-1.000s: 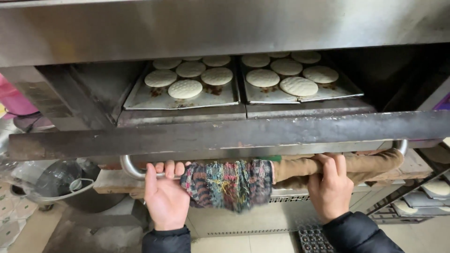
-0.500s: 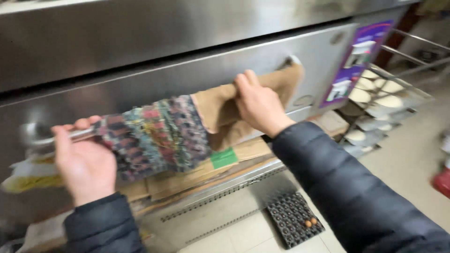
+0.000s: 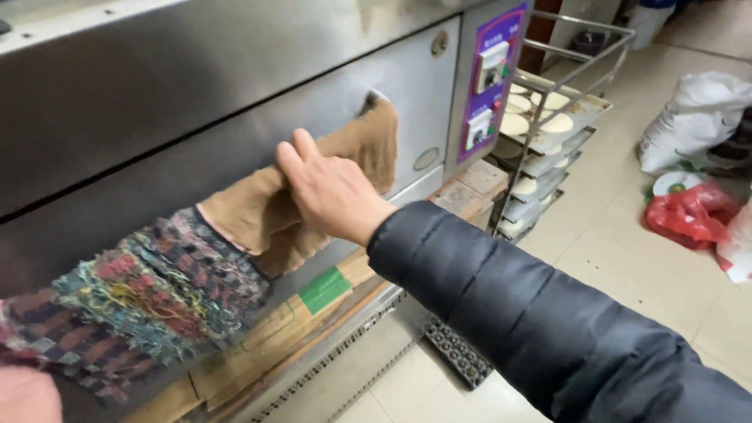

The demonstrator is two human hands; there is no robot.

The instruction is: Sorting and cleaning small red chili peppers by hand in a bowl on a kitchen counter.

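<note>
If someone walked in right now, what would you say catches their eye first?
Probably the right hand pressed on the tan cloth wrapped over the handle of the steel oven door. Left of it hangs a frayed multicoloured cloth, and right of the oven a wire rack holds trays of pale dough rounds.

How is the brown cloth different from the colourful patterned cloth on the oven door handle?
The brown cloth is one plain tan colour; the patterned cloth mixes red, teal, yellow and dark threads. The brown cloth looks whole, while the patterned cloth looks frayed, with loose strands. The right hand rests on the brown cloth; the patterned cloth lies further left, away from it. Both hang along the front of the steel oven door.
</note>
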